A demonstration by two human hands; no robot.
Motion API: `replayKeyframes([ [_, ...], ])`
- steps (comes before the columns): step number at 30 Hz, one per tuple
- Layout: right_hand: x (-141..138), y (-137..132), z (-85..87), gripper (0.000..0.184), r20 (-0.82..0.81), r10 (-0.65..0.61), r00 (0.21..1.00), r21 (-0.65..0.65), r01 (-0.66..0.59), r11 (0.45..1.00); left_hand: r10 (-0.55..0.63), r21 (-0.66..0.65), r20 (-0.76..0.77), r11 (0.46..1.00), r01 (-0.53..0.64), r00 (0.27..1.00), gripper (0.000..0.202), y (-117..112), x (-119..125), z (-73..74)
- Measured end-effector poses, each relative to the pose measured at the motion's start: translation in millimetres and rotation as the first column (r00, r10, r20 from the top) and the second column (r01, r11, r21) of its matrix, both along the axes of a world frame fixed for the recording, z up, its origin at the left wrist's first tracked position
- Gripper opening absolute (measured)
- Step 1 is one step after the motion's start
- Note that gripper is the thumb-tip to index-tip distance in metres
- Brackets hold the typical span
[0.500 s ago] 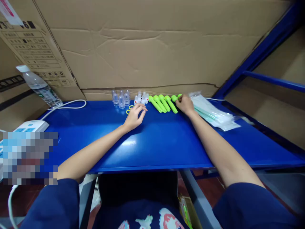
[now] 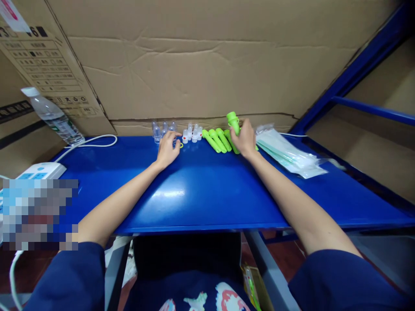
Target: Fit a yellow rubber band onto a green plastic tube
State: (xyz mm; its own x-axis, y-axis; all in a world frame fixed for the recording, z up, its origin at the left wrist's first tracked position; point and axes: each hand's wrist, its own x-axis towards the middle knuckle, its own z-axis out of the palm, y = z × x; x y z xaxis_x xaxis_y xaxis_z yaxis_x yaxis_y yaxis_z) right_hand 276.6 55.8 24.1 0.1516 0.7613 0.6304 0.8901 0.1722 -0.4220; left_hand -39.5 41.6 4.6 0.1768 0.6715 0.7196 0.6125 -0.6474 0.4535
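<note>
right hand (image 2: 245, 139): had lifted one green tube (image 2: 233, 121) upright, fingers closed round it, above the green row (image 2: 216, 140) on the table (image 2: 207, 190).
left hand (image 2: 167, 149): had slid from the yellow ring (image 2: 180, 145) to the clear vials (image 2: 164, 129), fingers loosely spread; grip unclear.
hidden: the tube's lower end, behind the fingers.

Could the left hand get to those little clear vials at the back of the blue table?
Probably yes. The left hand already lies at the clear vials, its fingertips at the nearest of them, with nothing between. The right hand is busy off to the side, holding a green tube.
</note>
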Motion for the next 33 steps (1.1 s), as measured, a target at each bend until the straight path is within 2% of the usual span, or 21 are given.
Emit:
replayKeyframes([
  [2, -14.6, -7.4, 1.1, 0.051, 0.063, 0.118, 0.991, 0.024, -0.119, 0.993, 0.044, -0.037, -0.042, 0.998, -0.045, 0.998, 0.02, 9.4, -12.5, -1.9],
  [5, -40.4, -20.6, 0.5, 0.053, 0.207, 0.282, 0.937, -0.017, -0.285, 0.958, 0.077, -0.088, -0.111, 0.992, -0.087, 0.991, 0.024, 14.7, -20.9, -4.6],
  [8, -65.8, -32.7, -3.6, 0.05, 0.328, 0.409, 0.851, -0.066, -0.411, 0.909, 0.039, -0.099, -0.18, 0.993, -0.057, 0.983, 0.026, 10.9, -18.3, -5.0],
  [11, -84.7, -42.0, -10.4, 0.05, 0.393, 0.478, 0.785, -0.097, -0.482, 0.871, 0.02, -0.122, -0.273, 0.991, -0.055, 0.962, 0.025, 5.0, -12.8, -4.2],
  [15, -95.7, -48.8, -20.2, 0.05, 0.395, 0.504, 0.768, -0.093, -0.512, 0.854, 0.028, -0.173, -0.352, 0.98, -0.094, 0.936, 0.022, 0.9, -8.6, -5.1],
  [20, -97.5, -51.0, -27.9, 0.051, 0.377, 0.498, 0.781, -0.086, -0.506, 0.858, 0.066, -0.179, -0.352, 0.974, -0.136, 0.934, 0.013, 0.6, -5.4, -9.0],
  [27, -99.5, -51.7, -26.5, 0.051, 0.411, 0.505, 0.759, -0.122, -0.503, 0.855, 0.064, -0.146, -0.328, 0.982, -0.117, 0.942, 0.011, 5.8, -6.1, -17.5],
  [33, -99.6, -51.4, -25.0, 0.05, 0.433, 0.515, 0.74, -0.135, -0.512, 0.848, 0.068, -0.172, -0.352, 0.976, -0.136, 0.934, 0.004, 1.7, -5.6, -12.9],
])
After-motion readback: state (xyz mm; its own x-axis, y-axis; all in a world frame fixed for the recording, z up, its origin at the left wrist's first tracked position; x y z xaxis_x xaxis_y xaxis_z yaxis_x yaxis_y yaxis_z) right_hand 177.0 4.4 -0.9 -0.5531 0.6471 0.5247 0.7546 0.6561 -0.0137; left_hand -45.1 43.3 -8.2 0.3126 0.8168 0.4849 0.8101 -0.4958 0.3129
